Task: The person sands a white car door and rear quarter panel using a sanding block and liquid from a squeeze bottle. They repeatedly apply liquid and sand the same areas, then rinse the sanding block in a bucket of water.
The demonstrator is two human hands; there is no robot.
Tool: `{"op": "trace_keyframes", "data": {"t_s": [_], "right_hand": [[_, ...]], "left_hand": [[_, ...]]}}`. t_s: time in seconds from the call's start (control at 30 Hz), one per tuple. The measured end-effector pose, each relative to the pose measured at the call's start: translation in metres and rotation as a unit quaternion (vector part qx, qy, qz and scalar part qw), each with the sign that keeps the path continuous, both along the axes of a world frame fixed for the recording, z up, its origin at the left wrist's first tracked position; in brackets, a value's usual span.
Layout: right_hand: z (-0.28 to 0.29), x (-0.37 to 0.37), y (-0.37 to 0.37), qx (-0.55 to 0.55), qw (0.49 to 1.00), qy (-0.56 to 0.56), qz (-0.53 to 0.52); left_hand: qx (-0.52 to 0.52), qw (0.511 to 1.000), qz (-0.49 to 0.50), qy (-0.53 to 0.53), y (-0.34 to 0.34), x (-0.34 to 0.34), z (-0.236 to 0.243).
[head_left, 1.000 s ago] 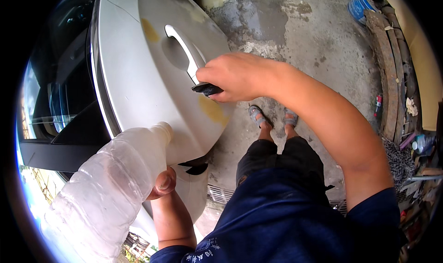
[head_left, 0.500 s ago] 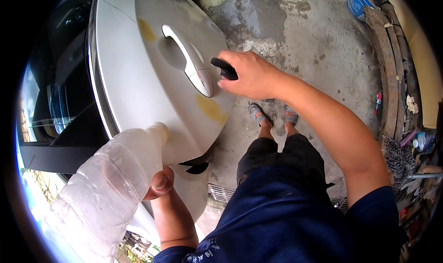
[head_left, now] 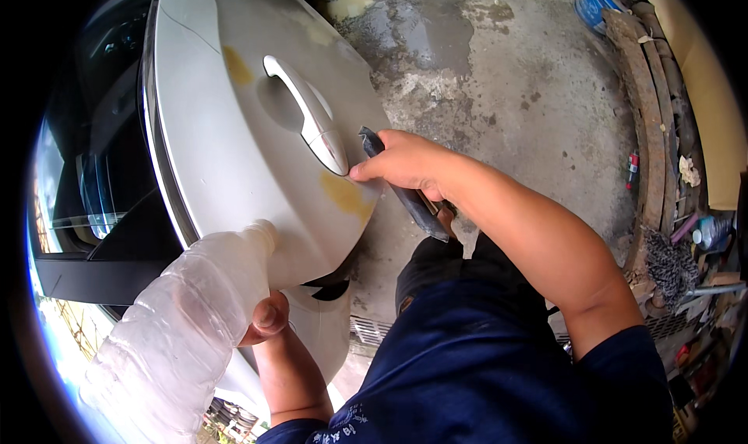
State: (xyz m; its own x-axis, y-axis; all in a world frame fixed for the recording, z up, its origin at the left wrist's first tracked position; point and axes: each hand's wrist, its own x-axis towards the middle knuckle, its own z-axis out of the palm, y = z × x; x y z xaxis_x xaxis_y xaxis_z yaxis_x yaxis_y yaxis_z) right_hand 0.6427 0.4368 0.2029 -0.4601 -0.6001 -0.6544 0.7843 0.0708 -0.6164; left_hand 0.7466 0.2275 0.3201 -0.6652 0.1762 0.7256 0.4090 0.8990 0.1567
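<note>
My left hand [head_left: 269,317] is closed round a large clear plastic bottle [head_left: 187,304]. The bottle is tilted, its open neck close to the white car door [head_left: 226,148]; whether it touches cannot be made out. In my right hand [head_left: 409,159] is a long dark sanding block [head_left: 421,214], apparently wrapped in dark sandpaper, gripped along its side. That hand's thumb is by the lower end of the white door handle [head_left: 304,109], just above a yellowish filler patch [head_left: 344,196]. Another yellowish patch [head_left: 238,66] shows beyond the handle.
The dark car window [head_left: 93,155] is at the left. Stained concrete floor [head_left: 538,116] spreads to the right. Along the right edge are long worn strips [head_left: 635,109], a blue bucket [head_left: 596,3], a dark shaggy cloth [head_left: 670,261] and assorted clutter. A floor grate [head_left: 370,331] lies behind me.
My right hand has moved down and turned, so the block's full length now shows pointing toward me. The left hand and bottle have stayed nearly the same. The view has shifted slightly.
</note>
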Motion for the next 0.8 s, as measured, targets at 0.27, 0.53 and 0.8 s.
{"op": "trace_keyframes", "data": {"t_s": [0.27, 0.53, 0.8], "right_hand": [[0.003, -0.003, -0.003, 0.010, 1.000, -0.022, 0.000], [-0.005, -0.006, -0.006, -0.035, 0.998, -0.045, 0.012], [-0.016, -0.006, -0.015, -0.032, 0.998, -0.048, 0.016]], "left_hand": [[0.078, 0.996, -0.032, -0.010, 0.001, 0.001, -0.009], [0.074, 0.997, -0.003, -0.027, 0.001, 0.006, -0.006], [0.055, 0.998, -0.027, -0.015, -0.013, 0.006, -0.007]]}}
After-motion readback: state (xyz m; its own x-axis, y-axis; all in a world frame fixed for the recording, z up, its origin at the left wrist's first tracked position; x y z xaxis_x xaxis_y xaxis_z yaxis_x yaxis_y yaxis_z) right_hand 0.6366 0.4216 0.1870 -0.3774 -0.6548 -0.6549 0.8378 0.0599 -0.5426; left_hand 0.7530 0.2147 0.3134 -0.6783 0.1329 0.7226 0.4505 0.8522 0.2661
